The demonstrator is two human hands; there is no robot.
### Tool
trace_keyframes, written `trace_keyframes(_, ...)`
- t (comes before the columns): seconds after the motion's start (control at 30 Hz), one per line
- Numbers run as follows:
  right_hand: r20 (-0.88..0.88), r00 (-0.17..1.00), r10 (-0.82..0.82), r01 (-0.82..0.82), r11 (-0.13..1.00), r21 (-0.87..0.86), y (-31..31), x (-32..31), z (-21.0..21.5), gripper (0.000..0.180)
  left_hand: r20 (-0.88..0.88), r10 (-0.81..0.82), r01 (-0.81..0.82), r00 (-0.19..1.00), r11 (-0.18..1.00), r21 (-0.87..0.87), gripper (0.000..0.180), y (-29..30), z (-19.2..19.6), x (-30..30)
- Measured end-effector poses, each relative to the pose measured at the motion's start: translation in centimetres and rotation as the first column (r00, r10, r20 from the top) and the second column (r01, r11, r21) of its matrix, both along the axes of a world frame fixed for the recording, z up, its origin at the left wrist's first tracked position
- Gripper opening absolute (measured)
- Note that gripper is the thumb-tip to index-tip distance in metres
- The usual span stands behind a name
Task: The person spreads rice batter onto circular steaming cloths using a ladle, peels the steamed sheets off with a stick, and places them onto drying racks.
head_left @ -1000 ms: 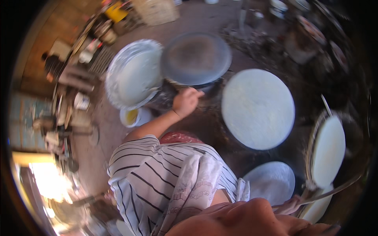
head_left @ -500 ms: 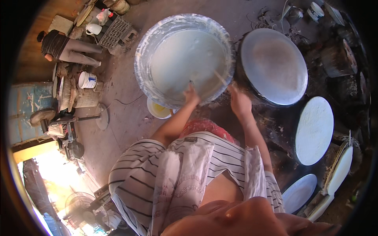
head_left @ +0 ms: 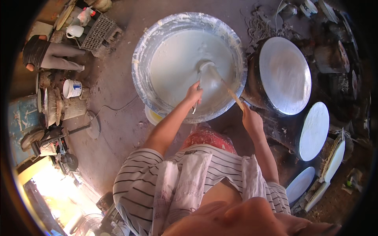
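Observation:
A large tub [head_left: 138,59] with a splattered rim holds thin whitish liquid [head_left: 173,59]. Over its near side, my left hand [head_left: 194,93] is closed round a thin grey-handled tool [head_left: 194,107]; what its far end is, I cannot make out. My right hand [head_left: 252,118], at the tub's right edge, grips a wooden stick [head_left: 233,94] that slants into the liquid. The far ends of both come together near the middle, where the liquid is disturbed. A red, white-stained cloth [head_left: 208,138] covers my lap below the tub.
Right of the tub stand drums topped with a large metal disc [head_left: 285,74] and a pale disc [head_left: 314,131]. A yellowish bowl [head_left: 152,115] sits partly under the tub. Far left are a person [head_left: 51,53], a white bucket [head_left: 72,89] and a dark crate [head_left: 100,33]. A cable [head_left: 118,108] crosses the floor.
The wooden stick's far end has swung left and away from me through the liquid. My left hand has come slightly nearer me, and the grey-handled tool now shows more. The whole view has shifted.

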State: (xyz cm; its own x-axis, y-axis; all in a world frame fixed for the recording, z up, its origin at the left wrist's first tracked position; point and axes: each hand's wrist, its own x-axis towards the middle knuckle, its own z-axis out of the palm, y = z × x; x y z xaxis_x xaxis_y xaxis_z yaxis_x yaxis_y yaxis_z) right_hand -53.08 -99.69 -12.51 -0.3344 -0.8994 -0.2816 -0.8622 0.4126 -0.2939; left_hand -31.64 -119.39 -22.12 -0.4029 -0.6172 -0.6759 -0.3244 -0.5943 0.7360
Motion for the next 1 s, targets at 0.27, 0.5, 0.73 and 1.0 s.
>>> trace_keyframes(0.27, 0.109, 0.987, -0.118, 0.108, 0.99, 0.096, -2.2, 4.3, -5.7, 0.035, -0.166, 0.44, -0.328, 0.882, 0.829, 0.452, 0.039, 2.1, -6.0, -2.4)
trace_keyframes(0.5, 0.786, 0.472, -0.399, 0.362, 0.901, 0.239, 1.8, 8.1, -0.4, 0.021, -0.191, 0.814, -0.476, 0.549, 0.492, 0.729, 0.009, 7.2, 4.9, -6.9)
trace_keyframes(0.73, 0.975, -0.113, -0.191, 0.52, 0.825, 0.222, 3.2, 10.3, 12.8, 0.031, -0.671, 0.625, 0.028, 0.399, 0.723, 0.69, 0.027, 6.5, 22.6, -0.5)
trace_keyframes(1.0, 0.911, -0.036, 0.41, 0.586, 0.747, -0.314, -0.6, 9.4, 29.9, 0.038, -0.989, 0.143, 0.554, -0.039, 0.827, 0.097, 0.037, 2.4, 44.3, 0.4)
